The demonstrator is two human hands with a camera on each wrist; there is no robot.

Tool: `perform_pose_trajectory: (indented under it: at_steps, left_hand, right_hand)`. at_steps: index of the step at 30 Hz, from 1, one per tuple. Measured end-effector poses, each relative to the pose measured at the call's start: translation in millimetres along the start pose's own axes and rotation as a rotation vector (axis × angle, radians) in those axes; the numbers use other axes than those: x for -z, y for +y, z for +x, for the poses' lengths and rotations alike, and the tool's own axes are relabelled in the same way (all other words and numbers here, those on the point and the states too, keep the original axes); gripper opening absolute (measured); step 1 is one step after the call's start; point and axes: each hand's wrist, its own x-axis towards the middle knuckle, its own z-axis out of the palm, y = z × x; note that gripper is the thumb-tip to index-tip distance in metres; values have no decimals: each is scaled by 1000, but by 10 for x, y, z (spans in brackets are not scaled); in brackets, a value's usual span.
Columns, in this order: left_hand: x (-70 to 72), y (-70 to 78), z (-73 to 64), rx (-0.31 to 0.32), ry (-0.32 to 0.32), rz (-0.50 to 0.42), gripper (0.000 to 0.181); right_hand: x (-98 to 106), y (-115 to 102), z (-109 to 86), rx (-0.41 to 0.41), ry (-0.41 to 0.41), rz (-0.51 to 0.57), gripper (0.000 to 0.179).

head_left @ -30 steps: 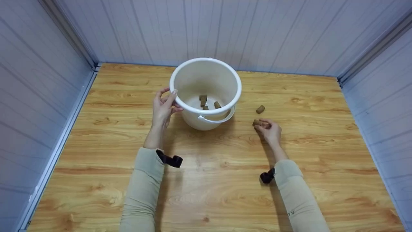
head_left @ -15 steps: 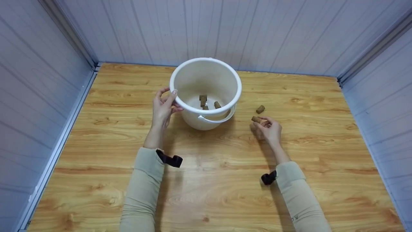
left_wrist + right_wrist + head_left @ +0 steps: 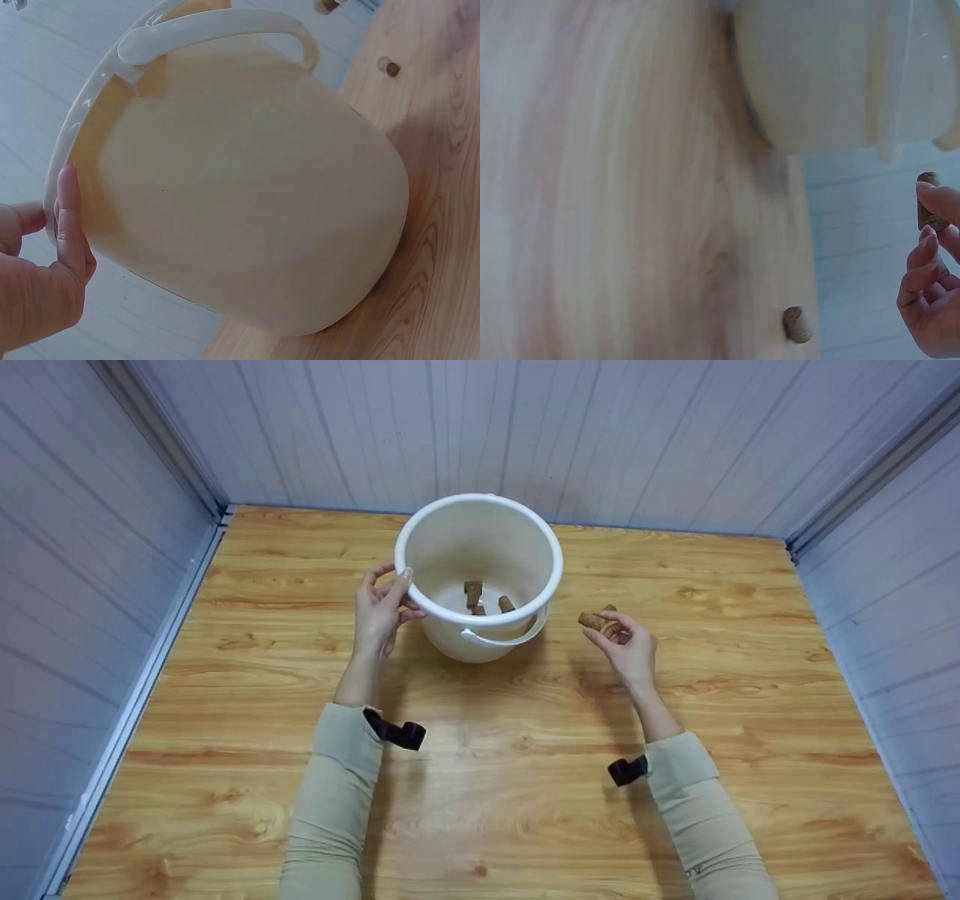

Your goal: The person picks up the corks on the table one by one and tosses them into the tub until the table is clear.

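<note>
A white bucket [image 3: 480,641] stands upright toward the back of the wooden surface. My left hand [image 3: 377,611] grips its rim at the left, thumb over the top and fingers outside, as the left wrist view of the bucket [image 3: 247,180] also shows. To the right of the bucket, my right hand [image 3: 631,651] pinches a cork [image 3: 591,620] between thumb and fingers, raised off the surface in the right wrist view. A loose cork [image 3: 796,325] lies on the wood; in the head view the held one partly covers it. Several corks [image 3: 507,604] lie at the bucket's bottom.
The bucket's handle [image 3: 517,641] hangs down over its front right side. Pale panelled walls [image 3: 480,427] close off the wooden surface [image 3: 495,810] at the back, left and right. Each wrist carries a small black camera mount [image 3: 409,735].
My right hand has lifted the cork from the surface and moved it slightly up and to the left in the head view. My left hand and the bucket stay put.
</note>
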Motion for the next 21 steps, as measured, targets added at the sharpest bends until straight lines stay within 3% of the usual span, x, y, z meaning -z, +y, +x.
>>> perform_pose_trajectory:
  at_steps: [5, 21]
  left_hand:
    - [-3, 2, 1, 4, 1, -3, 35]
    - [1, -5, -2, -9, -16, 3, 35]
  right_hand:
    - [-1, -300, -30, 90, -1, 1, 25]
    - [-131, -855, 12, 280, -84, 125, 25]
